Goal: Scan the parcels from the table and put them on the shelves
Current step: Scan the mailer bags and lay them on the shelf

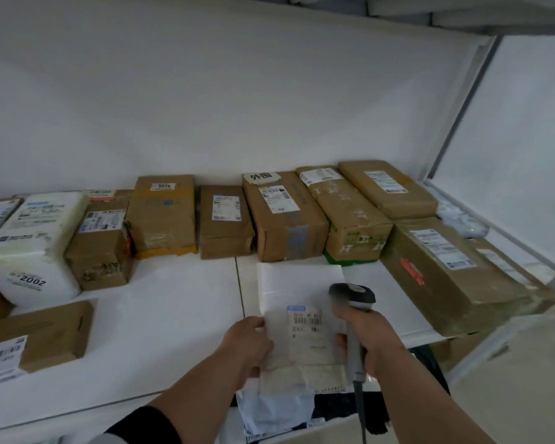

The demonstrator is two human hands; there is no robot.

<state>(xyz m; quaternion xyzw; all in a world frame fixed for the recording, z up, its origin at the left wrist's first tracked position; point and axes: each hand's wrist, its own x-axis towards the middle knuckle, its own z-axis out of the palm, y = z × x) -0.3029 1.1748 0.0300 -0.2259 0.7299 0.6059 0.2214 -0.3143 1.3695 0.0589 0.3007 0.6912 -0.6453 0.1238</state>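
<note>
A flat white parcel [297, 302] with a barcode label lies lengthwise on the white shelf board [161, 315], its near end over the front edge. My left hand [249, 342] holds the parcel by its left edge. My right hand [370, 334] grips a grey handheld scanner [353, 298], whose head hangs just above the parcel's right side near the label. The scanner's cable [361, 411] drops down below my wrist.
Several brown cardboard boxes [164, 216] line the back of the shelf, with a white package marked 2002 [29, 245] at left and a long box [446, 274] at right. Another box [36, 334] sits front left. More parcels [276, 408] lie below the shelf edge.
</note>
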